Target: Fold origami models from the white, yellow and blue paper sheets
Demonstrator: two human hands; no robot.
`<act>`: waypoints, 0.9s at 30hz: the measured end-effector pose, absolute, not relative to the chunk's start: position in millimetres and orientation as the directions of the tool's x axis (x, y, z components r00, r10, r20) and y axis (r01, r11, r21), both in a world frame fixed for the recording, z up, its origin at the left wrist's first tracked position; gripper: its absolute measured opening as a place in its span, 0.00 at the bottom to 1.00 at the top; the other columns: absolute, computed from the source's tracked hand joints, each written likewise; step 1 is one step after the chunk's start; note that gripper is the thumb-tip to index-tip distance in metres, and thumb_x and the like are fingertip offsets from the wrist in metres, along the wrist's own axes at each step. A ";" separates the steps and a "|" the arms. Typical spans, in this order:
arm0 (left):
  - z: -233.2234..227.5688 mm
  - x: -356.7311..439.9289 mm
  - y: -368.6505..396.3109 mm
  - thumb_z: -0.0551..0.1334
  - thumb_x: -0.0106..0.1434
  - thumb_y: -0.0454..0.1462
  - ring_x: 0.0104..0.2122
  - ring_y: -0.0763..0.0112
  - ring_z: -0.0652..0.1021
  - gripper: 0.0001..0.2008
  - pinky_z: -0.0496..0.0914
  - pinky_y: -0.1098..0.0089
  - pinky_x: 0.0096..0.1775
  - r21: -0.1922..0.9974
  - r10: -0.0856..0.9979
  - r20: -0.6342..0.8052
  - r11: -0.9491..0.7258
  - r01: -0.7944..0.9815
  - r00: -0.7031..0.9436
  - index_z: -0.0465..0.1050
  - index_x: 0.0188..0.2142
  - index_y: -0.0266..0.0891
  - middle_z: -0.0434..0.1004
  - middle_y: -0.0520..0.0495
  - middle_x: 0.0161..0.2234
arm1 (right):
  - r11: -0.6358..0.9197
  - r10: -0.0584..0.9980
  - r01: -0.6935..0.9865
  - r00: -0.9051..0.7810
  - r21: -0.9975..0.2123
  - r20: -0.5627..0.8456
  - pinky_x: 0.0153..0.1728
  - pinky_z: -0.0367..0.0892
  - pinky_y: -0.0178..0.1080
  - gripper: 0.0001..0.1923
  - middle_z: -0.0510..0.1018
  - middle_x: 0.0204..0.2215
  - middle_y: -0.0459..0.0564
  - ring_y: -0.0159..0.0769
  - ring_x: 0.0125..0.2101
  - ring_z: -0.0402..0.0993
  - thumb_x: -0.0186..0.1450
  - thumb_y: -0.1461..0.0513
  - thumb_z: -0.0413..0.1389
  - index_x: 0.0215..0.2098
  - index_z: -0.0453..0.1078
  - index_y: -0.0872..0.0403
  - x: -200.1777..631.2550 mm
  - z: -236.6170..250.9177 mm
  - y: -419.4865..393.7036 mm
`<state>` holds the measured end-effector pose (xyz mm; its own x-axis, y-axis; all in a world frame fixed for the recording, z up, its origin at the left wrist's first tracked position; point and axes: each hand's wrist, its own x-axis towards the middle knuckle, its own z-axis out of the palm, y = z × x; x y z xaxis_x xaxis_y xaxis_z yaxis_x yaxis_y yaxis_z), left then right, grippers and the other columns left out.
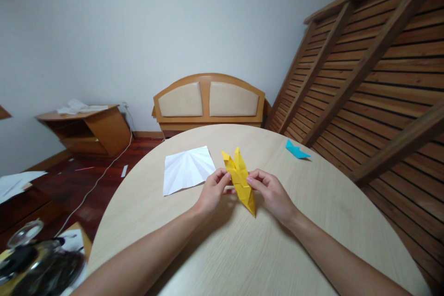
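Between my two hands is a folded yellow origami paper [242, 181], long and creased, with two points at its far end and one point toward me. My left hand [214, 189] pinches its left edge between thumb and fingers. On the opposite edge, my right hand [272, 192] grips it the same way, thumb on top. The paper is held tilted just above the table; fingers beneath it are partly hidden. A white creased sheet [187, 169] lies flat to the left of my left hand. Farther off at the right rests a small blue paper boat [297, 150].
The round pale wooden table [215, 259] carries these papers. Behind it stands a headboard [209, 97] with two beige panels. Wooden slats [357, 69] lean along the right. At left are a low cabinet [86, 132], a white cable [100, 179] and a cluttered surface near the table's edge.
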<state>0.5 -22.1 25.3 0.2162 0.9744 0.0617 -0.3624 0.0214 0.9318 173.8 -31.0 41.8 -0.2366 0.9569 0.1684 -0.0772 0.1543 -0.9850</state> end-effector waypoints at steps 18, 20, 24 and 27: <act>26.0 -2.8 -19.2 0.70 0.56 0.49 0.35 0.68 0.78 0.19 0.75 0.68 0.35 0.935 0.991 0.107 -0.071 -0.348 0.084 0.72 0.35 0.37 0.77 0.47 0.35 | 0.012 0.996 -0.421 -0.075 -0.907 0.049 0.32 0.68 0.34 0.20 0.78 0.26 0.43 0.33 0.28 0.74 0.51 0.49 0.72 0.30 0.71 0.51 175.2 40.4 -23.7; 28.3 -2.4 -21.8 0.71 0.55 0.49 0.36 0.66 0.78 0.19 0.75 0.67 0.36 0.936 0.985 0.144 -0.106 -0.335 0.092 0.71 0.34 0.37 0.77 0.46 0.36 | 0.046 0.998 -0.437 -0.008 -0.898 0.055 0.31 0.70 0.35 0.23 0.80 0.28 0.44 0.36 0.30 0.76 0.51 0.48 0.72 0.34 0.70 0.50 175.5 36.5 -19.8; 30.1 0.2 -28.0 0.69 0.57 0.51 0.35 0.65 0.79 0.21 0.74 0.68 0.34 0.940 0.958 0.187 -0.111 -0.323 0.217 0.71 0.37 0.38 0.76 0.45 0.36 | 0.040 0.999 -0.454 0.018 -0.890 0.036 0.32 0.73 0.38 0.24 0.82 0.32 0.45 0.41 0.35 0.80 0.52 0.49 0.71 0.39 0.69 0.49 177.0 34.7 -17.2; 29.3 2.9 -30.4 0.70 0.58 0.49 0.35 0.66 0.78 0.21 0.72 0.70 0.31 0.948 0.953 0.230 -0.173 -0.267 0.199 0.70 0.43 0.40 0.75 0.43 0.42 | -0.014 0.999 -0.440 -0.032 -0.898 0.001 0.32 0.73 0.39 0.21 0.83 0.34 0.46 0.42 0.35 0.81 0.54 0.51 0.69 0.40 0.69 0.49 176.8 37.5 -21.0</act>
